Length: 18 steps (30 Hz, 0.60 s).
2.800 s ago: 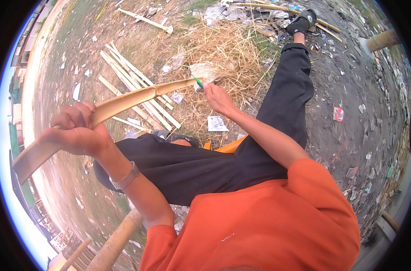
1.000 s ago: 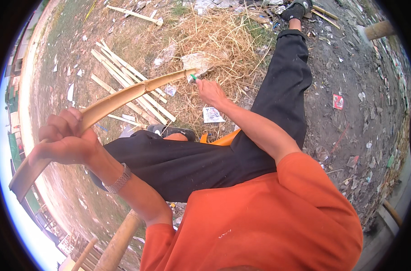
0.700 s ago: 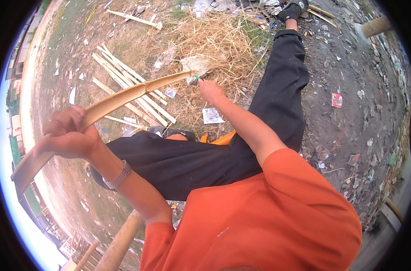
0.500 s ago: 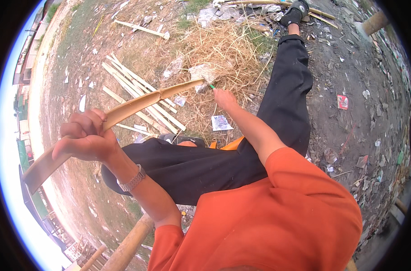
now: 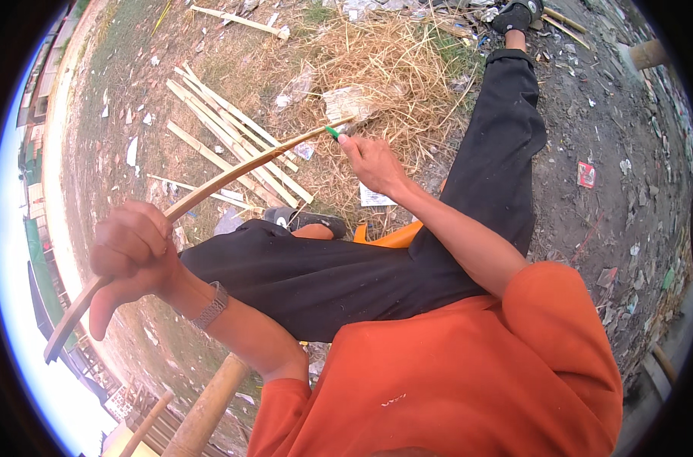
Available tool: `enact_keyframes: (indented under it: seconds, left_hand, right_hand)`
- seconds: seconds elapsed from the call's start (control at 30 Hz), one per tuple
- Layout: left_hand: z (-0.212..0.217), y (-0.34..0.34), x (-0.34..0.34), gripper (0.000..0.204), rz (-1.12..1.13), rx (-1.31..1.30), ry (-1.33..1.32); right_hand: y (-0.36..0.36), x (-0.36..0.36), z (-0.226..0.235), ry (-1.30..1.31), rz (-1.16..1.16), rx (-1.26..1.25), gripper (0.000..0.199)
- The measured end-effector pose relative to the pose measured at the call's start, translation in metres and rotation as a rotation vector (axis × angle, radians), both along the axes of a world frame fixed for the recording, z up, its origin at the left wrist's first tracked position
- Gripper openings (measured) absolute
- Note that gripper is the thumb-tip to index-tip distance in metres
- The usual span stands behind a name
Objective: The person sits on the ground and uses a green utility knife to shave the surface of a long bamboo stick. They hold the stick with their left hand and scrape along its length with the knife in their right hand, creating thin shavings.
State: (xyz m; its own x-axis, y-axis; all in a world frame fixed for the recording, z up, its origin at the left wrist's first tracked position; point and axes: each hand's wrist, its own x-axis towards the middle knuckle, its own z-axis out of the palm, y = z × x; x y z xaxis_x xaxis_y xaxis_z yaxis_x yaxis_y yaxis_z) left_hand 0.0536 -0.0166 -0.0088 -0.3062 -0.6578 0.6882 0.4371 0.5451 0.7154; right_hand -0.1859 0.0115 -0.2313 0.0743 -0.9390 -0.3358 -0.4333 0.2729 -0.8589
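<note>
My left hand (image 5: 135, 247) is closed round a long split bamboo strip (image 5: 230, 174), which slants from the lower left up toward the straw. The strip shows its narrow edge, with a darker joint along its far half. My right hand (image 5: 375, 164) is closed near the far end of the strip. A small green tool (image 5: 332, 132) sticks out from its fingers against the bamboo; most of the tool is hidden in the hand, so its kind cannot be made out.
Several cut bamboo strips (image 5: 232, 141) lie on the ground beyond my left knee. Dry straw (image 5: 388, 72) is heaped ahead, around a pale block (image 5: 345, 103). An orange object (image 5: 392, 236) shows between my legs. Bamboo poles (image 5: 207, 407) stand at the lower left.
The bamboo strip has rolled from its broad face onto its narrow edge. My right hand and the green tool have shifted left, nearer me along it. The left hand has turned with the strip.
</note>
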Motion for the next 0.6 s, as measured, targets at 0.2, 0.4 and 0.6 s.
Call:
enact_keyframes:
  seconds: [0.2,0.4,0.6]
  left_hand:
    - [0.006,-0.005,-0.012,0.066,-0.085,-0.008,-0.025]
    - [0.005,-0.001,-0.007,0.066,-0.055,0.008,-0.020]
    - [0.000,-0.003,-0.003,0.065,-0.084,-0.036,-0.018]
  right_hand:
    - [0.012,0.009,-0.004,0.046,0.016,0.005,0.060]
    - [0.016,0.019,-0.010,0.207,-0.026,-0.057,0.060]
    - [0.024,0.006,-0.049,0.288,-0.147,0.039,0.065]
